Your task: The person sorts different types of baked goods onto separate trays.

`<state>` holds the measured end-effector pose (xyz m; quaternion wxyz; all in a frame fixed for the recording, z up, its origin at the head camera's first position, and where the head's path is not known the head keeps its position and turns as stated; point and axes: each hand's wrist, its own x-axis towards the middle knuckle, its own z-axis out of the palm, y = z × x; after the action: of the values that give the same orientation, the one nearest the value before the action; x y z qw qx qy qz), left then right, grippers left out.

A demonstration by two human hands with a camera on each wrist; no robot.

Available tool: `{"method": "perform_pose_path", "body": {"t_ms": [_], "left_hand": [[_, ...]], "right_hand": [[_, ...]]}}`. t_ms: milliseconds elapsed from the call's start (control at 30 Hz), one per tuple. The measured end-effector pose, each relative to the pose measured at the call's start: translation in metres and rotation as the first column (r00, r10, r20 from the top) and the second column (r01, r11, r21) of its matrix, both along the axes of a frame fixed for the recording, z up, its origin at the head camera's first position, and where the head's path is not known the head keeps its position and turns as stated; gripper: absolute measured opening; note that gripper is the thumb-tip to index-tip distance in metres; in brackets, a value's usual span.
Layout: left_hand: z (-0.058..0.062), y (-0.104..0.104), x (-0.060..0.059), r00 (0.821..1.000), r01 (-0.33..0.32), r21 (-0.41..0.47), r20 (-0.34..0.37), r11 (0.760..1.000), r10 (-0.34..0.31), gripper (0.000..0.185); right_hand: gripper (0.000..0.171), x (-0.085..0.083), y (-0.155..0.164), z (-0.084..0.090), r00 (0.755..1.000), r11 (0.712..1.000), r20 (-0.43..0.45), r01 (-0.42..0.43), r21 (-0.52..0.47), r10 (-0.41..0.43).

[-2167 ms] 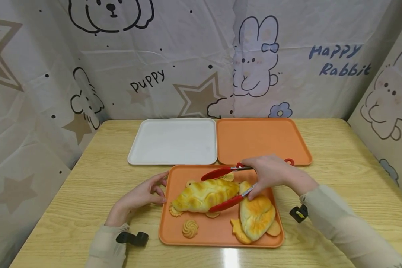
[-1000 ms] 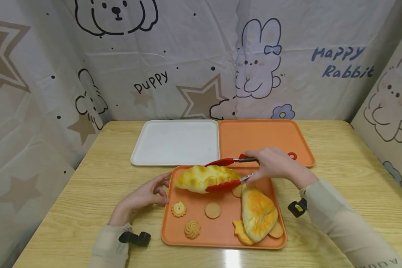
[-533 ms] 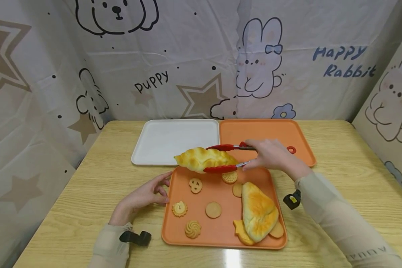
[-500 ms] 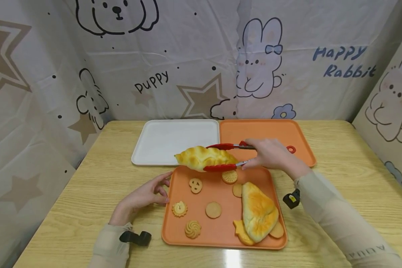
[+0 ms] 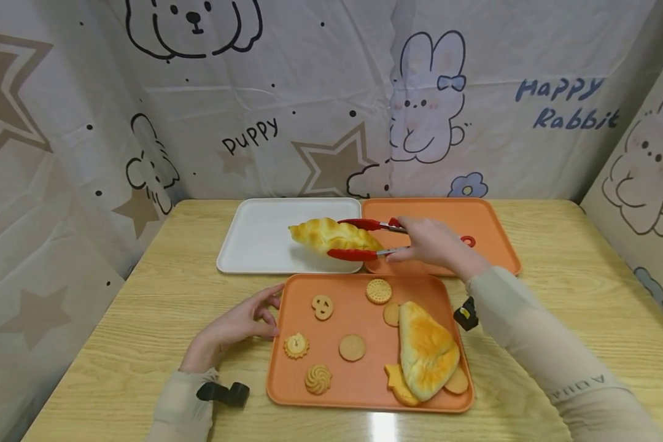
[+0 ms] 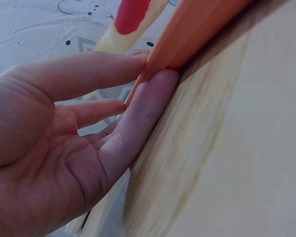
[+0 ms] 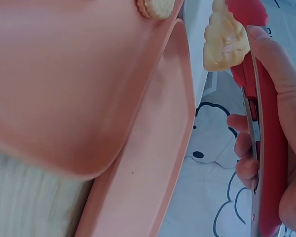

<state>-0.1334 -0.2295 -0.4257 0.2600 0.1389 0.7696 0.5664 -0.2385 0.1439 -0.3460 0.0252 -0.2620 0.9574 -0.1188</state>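
Cookies beside second bread

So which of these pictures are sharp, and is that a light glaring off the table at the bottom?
Head view: sharp and evenly lit, with a bright glare patch on the table near the front edge, and soft shadow under the bread on the white tray. Left wrist view: the left hand is clear, the wood beside it smeared. Right wrist view: the near orange tray is a soft blur; the tongs are sharper.
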Motion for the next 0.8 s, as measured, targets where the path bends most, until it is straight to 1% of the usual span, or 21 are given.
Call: {"method": "perform_pose_path", "body": {"t_ms": [200,433,533,700,800], "left_hand": [[0.0,0.0,0.0,1.0,0.011,0.014,-0.009,1.0,-0.011,0.085],[0.001,0.001,-0.001,1.0,0.015,0.003,-0.016,1.0,-0.015,0.085],[0.0,0.001,-0.001,1.0,0.011,-0.004,-0.016,1.0,-0.011,0.085],[0.0,-0.001,0.0,1.0,0.005,-0.013,-0.019,1.0,-0.005,0.085],[0.0,-0.002,0.001,1.0,0.007,-0.008,-0.017,1.0,-0.007,0.085]], "right_hand": [[0.066,-0.007,-0.009,-0.002,1.0,1.0,0.013,0.003,-0.008,-0.002],[0.07,-0.017,-0.015,-0.004,0.994,0.997,0.104,0.047,-0.055,-0.041],[0.071,-0.022,-0.018,-0.005,0.993,0.997,0.105,0.056,-0.057,-0.049],[0.067,-0.029,-0.024,-0.008,0.996,0.998,0.081,0.043,-0.051,-0.039],[0.066,-0.032,-0.027,-0.01,0.995,0.998,0.089,0.044,-0.041,-0.041]]}}
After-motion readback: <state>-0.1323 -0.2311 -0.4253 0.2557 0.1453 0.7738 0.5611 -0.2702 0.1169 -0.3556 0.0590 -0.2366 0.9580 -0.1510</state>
